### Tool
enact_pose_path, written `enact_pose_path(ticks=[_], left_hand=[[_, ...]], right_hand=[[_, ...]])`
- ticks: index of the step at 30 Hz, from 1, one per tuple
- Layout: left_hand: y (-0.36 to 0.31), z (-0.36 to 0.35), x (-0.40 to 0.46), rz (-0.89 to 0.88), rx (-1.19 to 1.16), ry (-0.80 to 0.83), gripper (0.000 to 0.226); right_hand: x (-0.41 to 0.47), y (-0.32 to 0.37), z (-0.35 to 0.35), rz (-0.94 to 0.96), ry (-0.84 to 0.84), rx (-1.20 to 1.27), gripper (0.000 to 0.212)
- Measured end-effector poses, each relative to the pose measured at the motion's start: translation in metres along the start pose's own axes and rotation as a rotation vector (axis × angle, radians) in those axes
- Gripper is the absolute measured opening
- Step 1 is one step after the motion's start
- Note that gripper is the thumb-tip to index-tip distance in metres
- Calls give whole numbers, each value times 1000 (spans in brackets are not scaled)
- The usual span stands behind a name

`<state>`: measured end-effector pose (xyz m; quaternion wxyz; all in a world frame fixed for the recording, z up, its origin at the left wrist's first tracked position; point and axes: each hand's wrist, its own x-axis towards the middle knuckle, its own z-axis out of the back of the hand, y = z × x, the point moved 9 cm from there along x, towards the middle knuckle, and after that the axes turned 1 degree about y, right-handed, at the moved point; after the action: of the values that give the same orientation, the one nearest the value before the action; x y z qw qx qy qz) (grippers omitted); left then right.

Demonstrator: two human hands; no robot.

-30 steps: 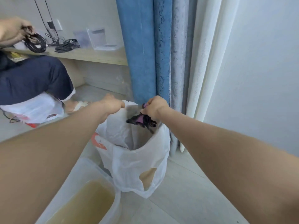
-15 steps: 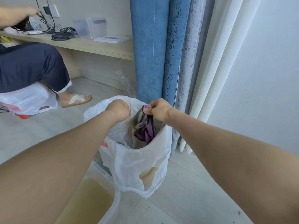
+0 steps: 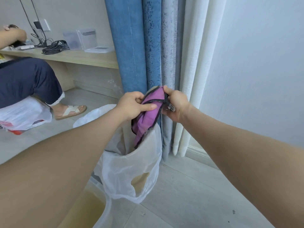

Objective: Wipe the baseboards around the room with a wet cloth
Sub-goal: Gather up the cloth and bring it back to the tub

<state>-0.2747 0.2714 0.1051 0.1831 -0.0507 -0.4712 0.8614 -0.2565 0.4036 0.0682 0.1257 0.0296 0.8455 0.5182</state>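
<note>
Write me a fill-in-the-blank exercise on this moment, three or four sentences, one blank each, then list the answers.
1. Both hands grip a cloth whose main colour is ____.
2. The lower end of the cloth hangs inside a white plastic ____.
3. The left hand and the right hand work in front of the blue ____.
4. The second person's foot wears a ____.

Missing words: purple; bag; curtain; sandal
</note>
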Motion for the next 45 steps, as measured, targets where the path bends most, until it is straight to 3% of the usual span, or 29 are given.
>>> enact_pose_path(ticks=[5,9,12,19,25,30,34,36,41,45], left_hand=[[-48,-82,-2,18,12,111,33],[-48,-166,-5,124,-143,176,28],[-36,-234,-16,259,-281,234,32],[-6,-362,-73,489,-504,512,24],[50,-434,-136,648,-387,711,17],[59,-498,-171,611,-292,834,13],[60,-530,-159,361,-19,749,11],[62,-537,-148,256,122,691,14],[81,-552,-137,209,251,665,19],[91,-553,-128,168,278,649,27]], right_hand=[[-26,20,93,-25,-117,50,33],[-56,14,181,-62,-206,54,13],[-88,-6,245,-136,-217,-22,39],[-148,-73,344,-299,-210,-369,24],[-204,-111,428,-514,-423,-688,15],[-239,-122,480,-571,-650,-1056,7],[-271,-129,490,-443,-1004,-1298,37],[-270,-151,477,-400,-1005,-1268,44],[-246,-214,475,-530,-910,-925,87],[-230,-211,504,-542,-963,-948,102]])
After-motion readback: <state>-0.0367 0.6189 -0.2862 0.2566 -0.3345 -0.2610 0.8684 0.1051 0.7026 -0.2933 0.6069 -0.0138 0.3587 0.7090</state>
